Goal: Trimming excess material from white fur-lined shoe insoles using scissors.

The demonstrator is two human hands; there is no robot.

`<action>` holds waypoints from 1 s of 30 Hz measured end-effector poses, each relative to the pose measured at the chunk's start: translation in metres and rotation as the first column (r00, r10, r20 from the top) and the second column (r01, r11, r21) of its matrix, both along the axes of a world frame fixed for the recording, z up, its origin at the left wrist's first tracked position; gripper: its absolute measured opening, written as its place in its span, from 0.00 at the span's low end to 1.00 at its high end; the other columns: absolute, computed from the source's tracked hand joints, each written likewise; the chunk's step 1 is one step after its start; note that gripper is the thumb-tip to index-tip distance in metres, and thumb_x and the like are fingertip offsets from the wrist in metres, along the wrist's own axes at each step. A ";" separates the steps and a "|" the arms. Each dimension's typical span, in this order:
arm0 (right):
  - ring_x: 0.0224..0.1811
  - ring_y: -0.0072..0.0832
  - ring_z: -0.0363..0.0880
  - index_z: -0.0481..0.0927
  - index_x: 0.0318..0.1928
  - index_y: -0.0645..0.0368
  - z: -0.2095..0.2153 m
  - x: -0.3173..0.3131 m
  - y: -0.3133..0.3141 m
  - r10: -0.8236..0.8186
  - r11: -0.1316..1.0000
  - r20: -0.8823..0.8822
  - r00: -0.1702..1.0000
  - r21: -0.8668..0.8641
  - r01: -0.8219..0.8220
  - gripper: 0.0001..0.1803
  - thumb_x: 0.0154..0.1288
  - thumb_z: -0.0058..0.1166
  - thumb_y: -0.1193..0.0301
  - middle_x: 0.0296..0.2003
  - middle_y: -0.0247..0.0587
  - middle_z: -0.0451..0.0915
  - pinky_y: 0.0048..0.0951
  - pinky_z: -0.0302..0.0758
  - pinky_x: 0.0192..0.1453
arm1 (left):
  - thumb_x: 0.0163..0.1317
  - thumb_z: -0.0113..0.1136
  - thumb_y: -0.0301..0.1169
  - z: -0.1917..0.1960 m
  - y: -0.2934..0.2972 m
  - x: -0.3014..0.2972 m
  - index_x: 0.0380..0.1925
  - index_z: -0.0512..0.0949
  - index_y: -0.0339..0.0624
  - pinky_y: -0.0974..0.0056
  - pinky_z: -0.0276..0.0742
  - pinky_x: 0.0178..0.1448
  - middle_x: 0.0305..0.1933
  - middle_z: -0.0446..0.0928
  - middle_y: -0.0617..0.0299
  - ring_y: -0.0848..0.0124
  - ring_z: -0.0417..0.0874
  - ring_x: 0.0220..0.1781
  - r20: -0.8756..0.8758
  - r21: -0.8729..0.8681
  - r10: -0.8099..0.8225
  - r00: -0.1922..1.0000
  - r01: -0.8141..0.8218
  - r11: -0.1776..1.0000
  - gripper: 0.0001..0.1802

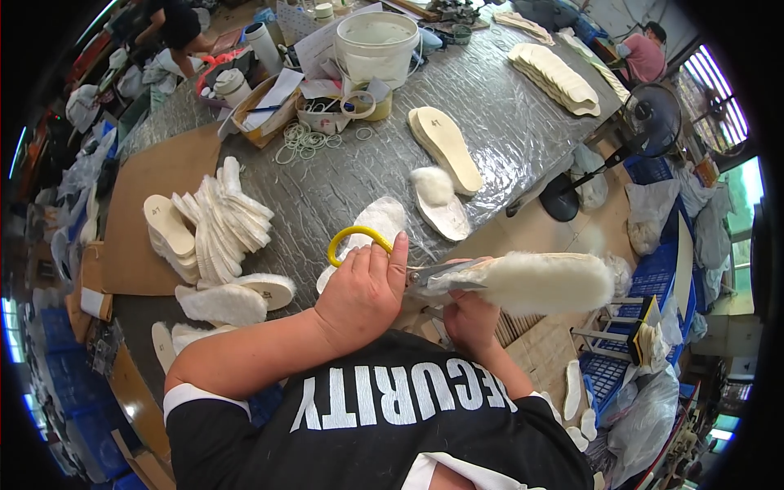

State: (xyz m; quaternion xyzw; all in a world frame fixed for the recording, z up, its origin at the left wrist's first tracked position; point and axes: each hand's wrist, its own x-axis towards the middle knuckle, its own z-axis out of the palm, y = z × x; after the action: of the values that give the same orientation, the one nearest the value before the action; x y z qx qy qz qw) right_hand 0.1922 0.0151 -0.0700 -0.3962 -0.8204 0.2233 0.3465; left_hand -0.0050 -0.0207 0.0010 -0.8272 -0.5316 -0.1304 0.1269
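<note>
My left hand (363,282) is closed round a pair of scissors with yellow handles (333,247). Their metal blades (445,271) point right and are spread at one end of a fluffy white fleece insole (555,282). That end is held from below by my right hand (472,318), whose fingers are partly hidden by the insole and blades. Just beyond my left hand, another white fleece insole (380,216) lies on the table. Farther off lie an insole with a tuft of fleece on it (441,204) and a few smooth cream insoles (447,147).
The table (269,192) carries fleece insoles (220,216) stacked on brown cardboard (135,212), a white bucket (377,49), rubber bands (306,143) and a far pile of insoles (555,77). A black fan (653,118) stands right, near blue crates (653,286). Other people (643,55) are farther away.
</note>
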 end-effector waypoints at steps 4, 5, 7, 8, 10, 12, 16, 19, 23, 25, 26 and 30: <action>0.43 0.31 0.74 0.64 0.44 0.57 0.001 0.000 0.003 0.052 0.998 -0.066 0.996 -0.043 -0.055 0.17 0.56 0.51 0.84 0.40 0.44 0.74 0.32 0.71 0.50 | 0.53 0.48 0.27 -0.001 0.001 -0.001 0.53 0.64 0.18 0.61 0.74 0.41 0.31 0.71 0.48 0.60 0.74 0.31 -0.010 0.062 -0.006 1.000 0.007 0.998 0.28; 0.43 0.31 0.74 0.64 0.44 0.57 0.002 -0.001 0.003 0.052 0.998 -0.066 0.997 -0.043 -0.054 0.17 0.56 0.51 0.84 0.40 0.44 0.74 0.32 0.71 0.50 | 0.53 0.48 0.27 -0.002 0.001 -0.001 0.53 0.64 0.18 0.62 0.74 0.39 0.31 0.71 0.48 0.60 0.74 0.31 -0.016 0.060 -0.003 1.000 0.004 0.998 0.28; 0.43 0.31 0.73 0.64 0.43 0.57 0.004 -0.002 0.003 0.036 0.996 -0.107 0.994 -0.076 -0.044 0.17 0.55 0.52 0.84 0.40 0.45 0.74 0.32 0.71 0.49 | 0.53 0.49 0.27 -0.001 0.001 -0.001 0.53 0.64 0.18 0.62 0.75 0.37 0.30 0.71 0.48 0.61 0.75 0.30 -0.021 0.058 -0.003 1.000 0.004 0.998 0.28; 0.43 0.31 0.73 0.64 0.43 0.57 0.004 -0.003 0.003 0.034 0.996 -0.106 0.994 -0.076 -0.042 0.17 0.55 0.52 0.84 0.40 0.45 0.74 0.32 0.71 0.49 | 0.51 0.49 0.26 0.000 0.000 0.000 0.54 0.63 0.18 0.63 0.76 0.36 0.32 0.71 0.48 0.61 0.75 0.31 -0.007 -0.005 0.008 1.000 -0.008 1.000 0.29; 0.43 0.32 0.73 0.65 0.43 0.57 0.005 -0.005 0.004 0.023 0.994 -0.242 0.970 -0.102 -0.049 0.17 0.55 0.52 0.84 0.40 0.44 0.74 0.32 0.70 0.50 | 0.50 0.50 0.25 0.001 -0.002 0.000 0.55 0.61 0.18 0.63 0.77 0.35 0.33 0.71 0.47 0.60 0.76 0.31 0.006 -0.068 0.021 1.000 -0.021 0.997 0.31; 0.43 0.33 0.73 0.65 0.42 0.58 0.006 -0.003 0.005 0.029 0.997 -0.162 0.986 -0.059 -0.039 0.16 0.55 0.52 0.84 0.39 0.43 0.74 0.32 0.70 0.50 | 0.50 0.50 0.25 0.002 -0.003 -0.001 0.55 0.62 0.19 0.65 0.76 0.31 0.32 0.71 0.49 0.63 0.75 0.28 0.017 -0.188 0.007 1.000 -0.004 0.982 0.31; 0.43 0.33 0.73 0.66 0.41 0.59 0.023 -0.005 0.008 0.044 0.977 0.066 0.997 0.207 -0.057 0.15 0.56 0.52 0.84 0.39 0.40 0.74 0.31 0.69 0.50 | 0.50 0.49 0.25 0.001 0.001 -0.001 0.55 0.61 0.19 0.63 0.76 0.33 0.31 0.70 0.49 0.61 0.75 0.30 0.111 -0.143 -0.017 0.994 0.033 0.989 0.31; 0.42 0.32 0.73 0.66 0.41 0.59 0.012 -0.009 0.006 0.033 0.990 -0.249 0.968 -0.124 -0.066 0.14 0.57 0.52 0.83 0.39 0.40 0.74 0.30 0.69 0.49 | 0.50 0.49 0.25 0.000 0.005 0.000 0.56 0.61 0.19 0.62 0.76 0.36 0.32 0.70 0.48 0.60 0.75 0.31 0.109 -0.069 -0.044 0.993 0.051 0.996 0.31; 0.43 0.32 0.72 0.66 0.41 0.59 0.004 -0.010 0.006 -0.037 0.938 -0.513 0.858 -0.314 -0.147 0.13 0.57 0.53 0.83 0.38 0.39 0.73 0.31 0.68 0.50 | 0.50 0.49 0.25 -0.004 0.005 0.001 0.56 0.60 0.18 0.61 0.76 0.37 0.32 0.70 0.47 0.59 0.75 0.31 0.080 -0.060 -0.032 0.996 0.037 0.998 0.32; 0.44 0.32 0.71 0.66 0.41 0.59 0.001 -0.010 0.005 -0.053 0.898 -0.581 0.812 -0.384 -0.216 0.13 0.58 0.53 0.82 0.38 0.39 0.73 0.31 0.68 0.51 | 0.50 0.49 0.26 -0.004 0.004 0.002 0.56 0.60 0.18 0.62 0.75 0.36 0.32 0.70 0.47 0.59 0.75 0.31 0.078 -0.064 -0.027 0.997 0.032 0.997 0.32; 0.44 0.32 0.71 0.66 0.41 0.59 0.002 -0.010 0.005 -0.055 0.898 -0.581 0.812 -0.385 -0.215 0.13 0.58 0.53 0.82 0.38 0.39 0.73 0.31 0.68 0.51 | 0.50 0.49 0.26 -0.003 0.003 0.002 0.56 0.61 0.18 0.62 0.75 0.35 0.32 0.70 0.47 0.60 0.75 0.31 0.075 -0.104 -0.017 0.997 0.025 0.994 0.32; 0.45 0.33 0.71 0.66 0.41 0.59 -0.005 -0.011 0.005 -0.037 0.880 -0.654 0.756 -0.380 -0.286 0.13 0.58 0.53 0.81 0.37 0.39 0.73 0.32 0.68 0.51 | 0.49 0.50 0.27 -0.004 -0.001 0.001 0.56 0.60 0.18 0.62 0.75 0.32 0.32 0.70 0.47 0.61 0.75 0.30 0.044 -0.251 -0.010 0.999 0.021 0.968 0.33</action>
State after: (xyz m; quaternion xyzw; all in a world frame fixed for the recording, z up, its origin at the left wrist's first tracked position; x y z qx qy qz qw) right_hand 0.1817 0.0199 -0.0745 -0.3080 -0.5999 0.5553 0.4867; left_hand -0.0036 -0.0222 -0.0033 -0.8379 -0.5398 -0.0804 0.0085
